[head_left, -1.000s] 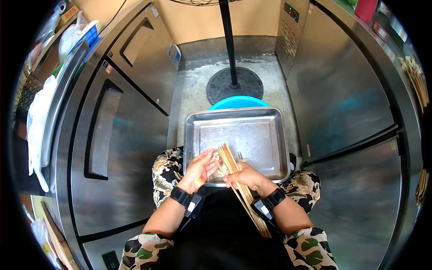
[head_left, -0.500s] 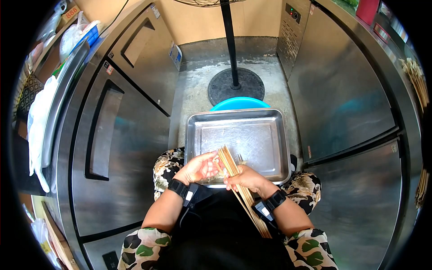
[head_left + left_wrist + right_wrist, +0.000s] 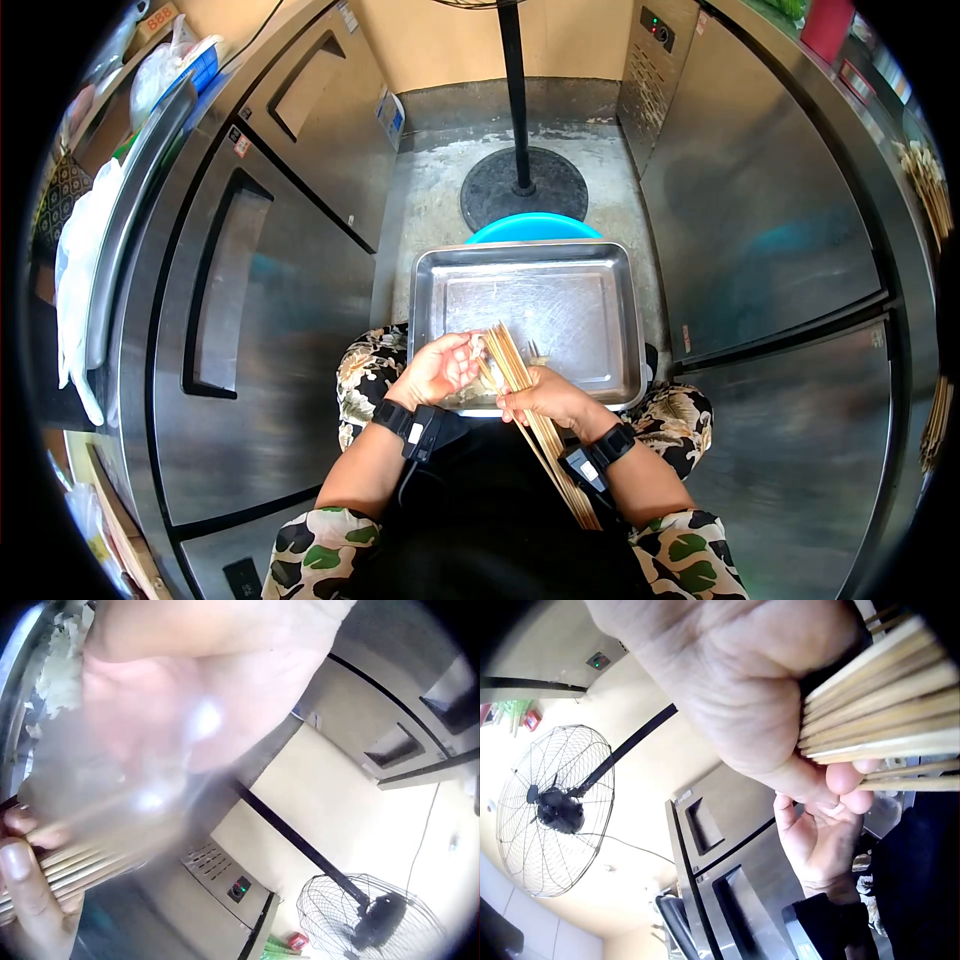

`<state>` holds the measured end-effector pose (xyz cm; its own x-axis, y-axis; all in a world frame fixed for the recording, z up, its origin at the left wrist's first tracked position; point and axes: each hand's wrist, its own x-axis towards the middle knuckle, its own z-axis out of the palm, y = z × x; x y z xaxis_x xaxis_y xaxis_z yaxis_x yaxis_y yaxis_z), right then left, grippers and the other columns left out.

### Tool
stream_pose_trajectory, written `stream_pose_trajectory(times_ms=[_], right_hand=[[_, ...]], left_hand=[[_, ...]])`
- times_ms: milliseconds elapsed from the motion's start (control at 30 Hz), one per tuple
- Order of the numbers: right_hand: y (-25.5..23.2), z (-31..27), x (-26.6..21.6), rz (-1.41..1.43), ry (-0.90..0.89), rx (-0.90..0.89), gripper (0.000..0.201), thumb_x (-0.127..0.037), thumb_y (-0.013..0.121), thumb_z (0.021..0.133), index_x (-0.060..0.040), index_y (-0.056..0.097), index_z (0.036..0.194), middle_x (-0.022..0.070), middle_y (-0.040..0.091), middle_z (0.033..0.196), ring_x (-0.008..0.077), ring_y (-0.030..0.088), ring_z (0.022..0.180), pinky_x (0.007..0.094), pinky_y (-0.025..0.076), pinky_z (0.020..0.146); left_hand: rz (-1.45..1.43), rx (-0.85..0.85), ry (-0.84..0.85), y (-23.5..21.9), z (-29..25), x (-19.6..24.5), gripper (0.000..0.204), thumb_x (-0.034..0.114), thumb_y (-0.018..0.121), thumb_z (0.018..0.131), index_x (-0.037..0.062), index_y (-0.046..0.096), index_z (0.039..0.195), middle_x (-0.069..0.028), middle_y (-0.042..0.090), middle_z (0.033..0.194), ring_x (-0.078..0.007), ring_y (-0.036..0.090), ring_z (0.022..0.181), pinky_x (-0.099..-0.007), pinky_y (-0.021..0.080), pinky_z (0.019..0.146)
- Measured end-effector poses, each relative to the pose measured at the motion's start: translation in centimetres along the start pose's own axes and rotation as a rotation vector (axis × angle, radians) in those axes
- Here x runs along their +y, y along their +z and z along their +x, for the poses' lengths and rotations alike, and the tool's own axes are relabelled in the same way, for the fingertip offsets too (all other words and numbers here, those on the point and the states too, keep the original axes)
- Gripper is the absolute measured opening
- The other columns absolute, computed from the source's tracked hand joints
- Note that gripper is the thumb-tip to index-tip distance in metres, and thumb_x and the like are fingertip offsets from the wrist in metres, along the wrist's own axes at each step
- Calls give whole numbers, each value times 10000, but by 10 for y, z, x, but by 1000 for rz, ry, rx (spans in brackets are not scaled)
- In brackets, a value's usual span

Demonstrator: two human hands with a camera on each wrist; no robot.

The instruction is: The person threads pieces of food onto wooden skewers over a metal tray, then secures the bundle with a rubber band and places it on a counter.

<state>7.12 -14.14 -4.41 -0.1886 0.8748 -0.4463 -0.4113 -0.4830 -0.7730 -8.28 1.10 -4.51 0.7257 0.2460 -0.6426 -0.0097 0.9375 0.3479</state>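
Note:
My right hand (image 3: 552, 396) grips a bundle of bamboo skewers (image 3: 512, 362), whose long ends slant back toward my lap. In the right wrist view its fingers also hold a thin skewer (image 3: 915, 780) apart from the bundle. My left hand (image 3: 437, 368) is just left of the bundle's far end, palm turned up. Its curled fingertips pinch a small pale piece of food (image 3: 479, 346) beside the skewers; blur in the left wrist view hides its kind. Below the hands, a shallow steel tray (image 3: 425, 300) holds pale, shredded-looking pieces (image 3: 64, 675) at its near side.
The tray lies across my knees, with a blue basin (image 3: 535, 228) just beyond it. Behind stands a fan's round black base (image 3: 490, 190). Steel cabinets (image 3: 270, 300) flank both sides. More skewers (image 3: 925, 185) lie on the right counter.
My left hand has shifted slightly left, its fingers curling more around the pale piece. My right hand and the skewer bundle stay almost in place.

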Motion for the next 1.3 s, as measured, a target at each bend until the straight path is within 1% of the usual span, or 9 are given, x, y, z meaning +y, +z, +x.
stream_pose_trajectory(times_ms=[133,233,333,533,633,733,967,1167,1300], right_hand=[[0,0,0,8,-5,-6,94,-43,652,775,-19,570,813,91,617,676,107,546,526,215,438,488],[0,0,0,7,-9,-9,99,-46,654,774,-24,564,808,90,615,674,106,543,522,215,436,485],[0,-1,-1,17,-15,-9,108,-47,650,771,-28,550,804,92,612,668,107,539,514,215,432,477],[1,-4,-3,50,-32,-5,118,-45,638,773,-34,525,801,94,606,661,110,535,502,216,424,461],[1,-5,-4,47,-26,3,113,-45,636,777,-31,527,806,96,606,666,110,535,503,215,422,461],[-2,-5,-1,43,-26,9,109,-41,633,780,-29,529,814,98,606,668,111,536,508,216,422,462],[0,-6,-4,45,-8,29,108,-34,631,781,-30,525,800,97,603,671,112,538,515,219,423,464],[-3,-4,0,53,-12,25,121,-25,639,775,-36,520,797,93,599,662,111,539,517,220,423,461],[-5,-3,2,35,-17,49,126,-24,645,773,-34,523,802,92,600,660,113,541,518,220,422,459]], left_hand=[[-14,-45,-30,-9,5,-3,250,133,571,853,51,567,1089,-3,630,860,-130,578,814,-258,454,719],[-63,-65,-24,-13,8,-5,226,145,569,870,63,575,1081,-8,638,879,-101,586,827,-236,465,700],[-133,-95,1,-12,7,-9,226,150,570,873,67,576,1083,-8,637,893,-103,585,818,-238,465,697],[-170,30,113,-11,7,-19,228,89,571,866,44,569,1089,-43,630,953,-138,594,827,-251,486,738],[-58,30,244,-6,2,-22,213,52,570,860,29,576,1071,-75,624,986,-162,599,893,-259,498,778],[109,136,374,10,-8,-28,187,38,565,859,18,586,1044,-96,624,997,-178,601,939,-265,507,786],[439,252,583,20,-4,-34,165,3,576,844,-1,622,1002,-94,647,938,-137,615,866,-224,512,714],[622,223,733,17,0,-41,159,0,580,842,-7,634,990,-79,654,934,-103,608,803,-221,508,689],[763,193,729,14,-1,-45,158,3,573,848,-2,635,993,-72,657,916,-92,602,764,-213,502,676]])
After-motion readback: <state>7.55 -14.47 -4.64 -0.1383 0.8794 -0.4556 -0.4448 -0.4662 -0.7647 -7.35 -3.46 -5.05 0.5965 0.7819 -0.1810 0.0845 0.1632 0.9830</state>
